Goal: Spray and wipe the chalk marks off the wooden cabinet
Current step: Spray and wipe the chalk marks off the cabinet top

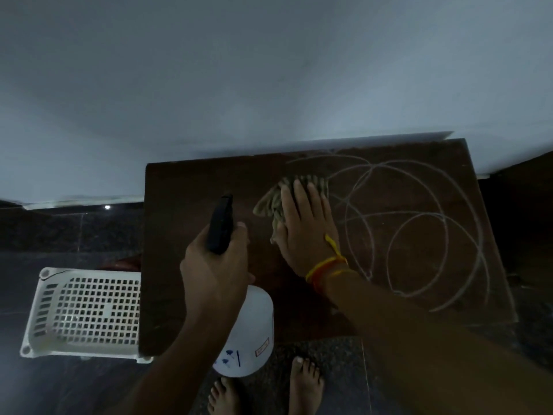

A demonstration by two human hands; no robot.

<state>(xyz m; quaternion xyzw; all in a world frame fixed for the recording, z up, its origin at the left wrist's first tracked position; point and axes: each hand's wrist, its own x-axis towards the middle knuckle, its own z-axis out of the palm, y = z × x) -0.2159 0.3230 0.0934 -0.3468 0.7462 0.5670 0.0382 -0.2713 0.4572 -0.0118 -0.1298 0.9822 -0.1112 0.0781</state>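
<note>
The dark wooden cabinet top point(185, 283) fills the middle of the view. White chalk marks point(419, 232), looping circles, cover its right half; the left half shows none. My right hand point(305, 229) lies flat with straight fingers on a ribbed greenish cloth point(269, 202), pressing it onto the wood at the left edge of the chalk. My left hand point(212, 274) grips the neck of a white spray bottle point(254, 330) with a black trigger head point(221, 223), held above the cabinet's front left area, nozzle pointing away from me.
A white perforated plastic basket point(86, 313) sits on the dark floor against the cabinet's left side. A pale wall point(239, 85) runs behind the cabinet. My bare feet point(266, 387) stand at the cabinet's front edge.
</note>
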